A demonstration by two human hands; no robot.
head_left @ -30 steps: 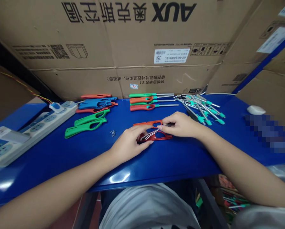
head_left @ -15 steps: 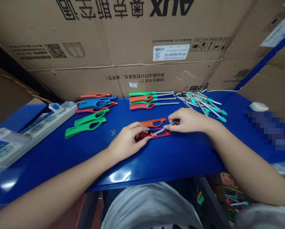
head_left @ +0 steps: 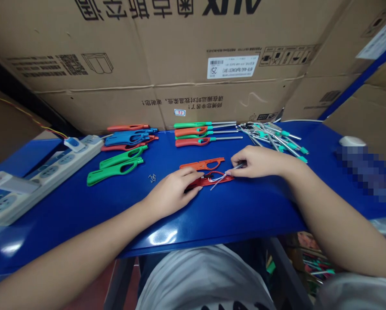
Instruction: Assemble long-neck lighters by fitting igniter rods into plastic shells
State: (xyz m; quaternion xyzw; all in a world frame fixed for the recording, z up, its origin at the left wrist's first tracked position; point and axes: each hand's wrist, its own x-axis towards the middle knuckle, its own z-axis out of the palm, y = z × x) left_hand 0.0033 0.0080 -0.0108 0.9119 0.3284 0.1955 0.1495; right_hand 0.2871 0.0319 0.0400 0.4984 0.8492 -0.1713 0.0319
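My left hand (head_left: 176, 187) is closed on the handle end of a red lighter shell half (head_left: 223, 179), pressing it against the table. Thin white wires (head_left: 216, 178) and a small black part (head_left: 208, 175) lie in the open shell. My right hand (head_left: 249, 161) pinches a slim, pointed metal tool (head_left: 217, 184), whose tip slants down across the shell's near edge. Whether it is a screwdriver or tweezers I cannot tell. Just behind the red half lies an orange shell half (head_left: 202, 164), partly covered by my left fingers.
Small screws (head_left: 152, 178) lie left of my left hand. Green shells (head_left: 115, 171) and blue shells (head_left: 128, 139) are farther left, beside a power strip (head_left: 47, 174). Lighters with metal tubes (head_left: 193, 141) and a wired tube pile (head_left: 273, 135) line the cardboard (head_left: 115, 103).
The tool in my right hand has turned, and its long shaft now shows across the red shell. My right hand has shifted slightly right; the left keeps its hold.
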